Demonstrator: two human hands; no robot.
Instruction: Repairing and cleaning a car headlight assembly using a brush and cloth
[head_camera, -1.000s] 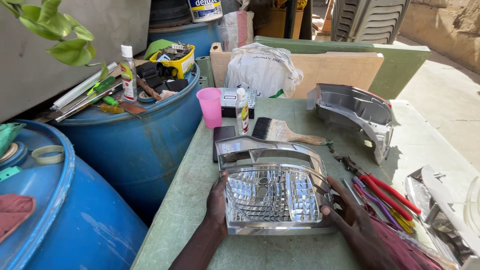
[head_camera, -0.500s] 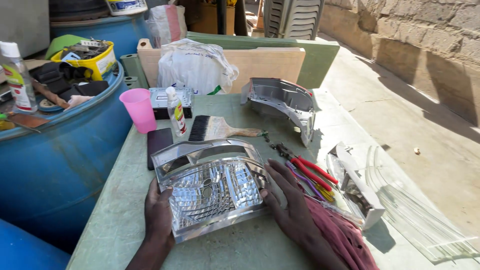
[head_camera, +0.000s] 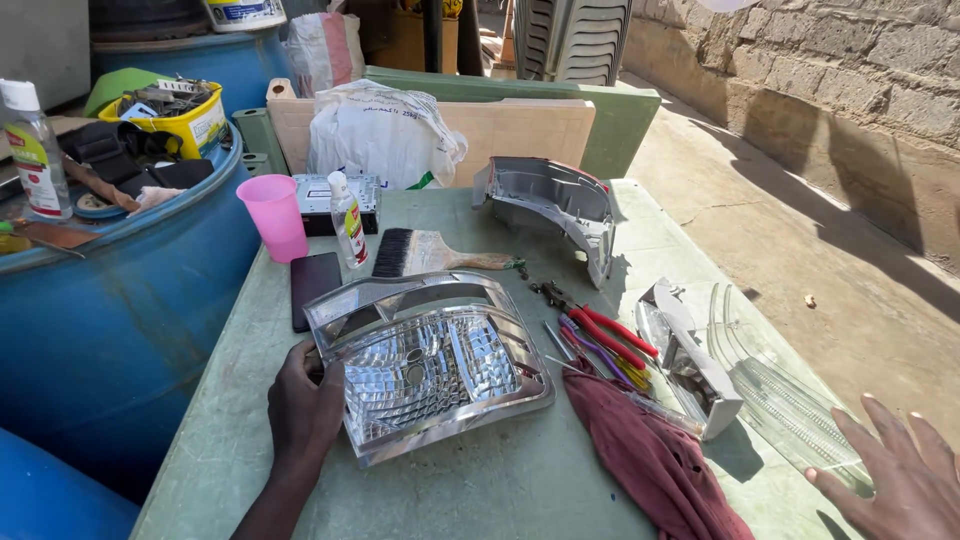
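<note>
At the far left a blue barrel (head_camera: 110, 300) stands beside your green bench (head_camera: 480, 480), its top crowded with a clear bottle (head_camera: 35, 150) and a yellow tub (head_camera: 175, 115) of small parts. On the bench near the barrel stand a pink cup (head_camera: 272, 217) and a small bottle (head_camera: 348, 220), with a dark phone (head_camera: 313, 287) lying flat in front of them. Your left hand (head_camera: 305, 405) rests on the bench, fingers curled around the left edge of the chrome lamp reflector (head_camera: 430, 365), which lies face up near the middle of the bench. Behind it lies a paintbrush (head_camera: 430, 253), and further back a grey lamp housing (head_camera: 555, 205). Just right of the reflector lie red-handled pliers (head_camera: 600, 330) and a maroon rag (head_camera: 650, 455). Beyond those a clear lens (head_camera: 780, 400) lies at the bench's right edge. Your right hand (head_camera: 900, 480) hovers at the lower right, fingers spread and empty, close to the lens; whether it touches is unclear.
</note>
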